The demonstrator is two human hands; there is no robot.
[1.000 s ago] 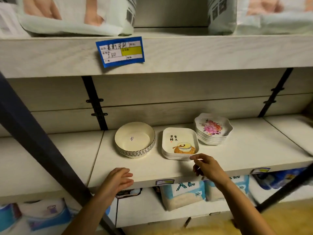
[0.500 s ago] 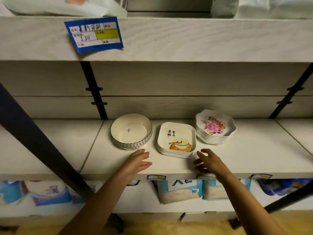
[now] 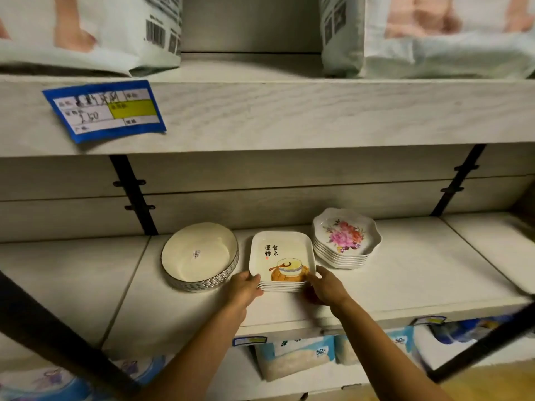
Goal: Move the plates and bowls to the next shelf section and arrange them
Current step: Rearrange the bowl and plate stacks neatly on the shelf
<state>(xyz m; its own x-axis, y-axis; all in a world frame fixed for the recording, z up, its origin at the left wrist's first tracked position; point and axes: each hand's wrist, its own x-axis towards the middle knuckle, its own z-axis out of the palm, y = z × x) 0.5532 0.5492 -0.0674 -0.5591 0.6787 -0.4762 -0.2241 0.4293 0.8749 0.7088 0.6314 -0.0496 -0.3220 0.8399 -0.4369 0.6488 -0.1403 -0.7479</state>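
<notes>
Now left hand [image 3: 246, 287] grips near-left corner of square plate stack [image 3: 282, 253], right hand [image 3: 325, 287] grips near-right corner: two-sided hold, likely so pile lifts level. Round bowls [image 3: 199, 256] and floral plates [image 3: 344, 238] flank it.

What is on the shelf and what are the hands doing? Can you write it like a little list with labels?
shelf: pale wood board
on the left: stack of round bowls
in the middle: stack of square plates, bowl picture on top
on the right: stack of flower plates
left hand: grips the square plates at the near left corner
right hand: grips them at the near right corner
above: blue price tag
</notes>
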